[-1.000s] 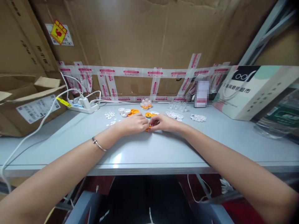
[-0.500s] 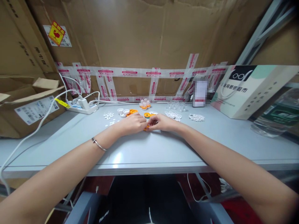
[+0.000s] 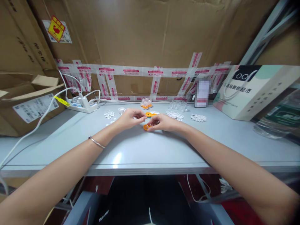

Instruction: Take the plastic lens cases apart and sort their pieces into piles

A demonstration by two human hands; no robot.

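Landmark = orange piece (image 3: 145,127), lying on the tabletop (image 3: 150,150), bare surface on its near side. Right hand (image 3: 164,122) comes in from the right of it; grip clamped on its right side, thumb and fingers. Left hand (image 3: 130,118) is up and to the left of it, not touching; thumb and index tips close to each other, can't tell if they meet or pinch some small part.

Handling, my guess: orange piece is light, stiff moulded plastic, fairly smooth. Would slide or spin on the slick surface if pushed off-centre. Best hold: opposite sides of the outer rim, light pinch, fingers off the top face; or pin one edge, as the right hand has it. Not very fragile, but thin edges could flex or chip under a hard squeeze.

Farther out, left of the orange piece: small white discs (image 3: 109,115), likely near weightless, easy to scatter, fingertip pick at the edge. Right of it: white rings (image 3: 198,118), loose and tangly-looking. Just beyond it: more orange parts (image 3: 148,114), partly behind the right hand. Straight beyond, farthest: clear-topped orange cluster (image 3: 146,103); clear tops look brittle and scratchable, so lift by the orange base.
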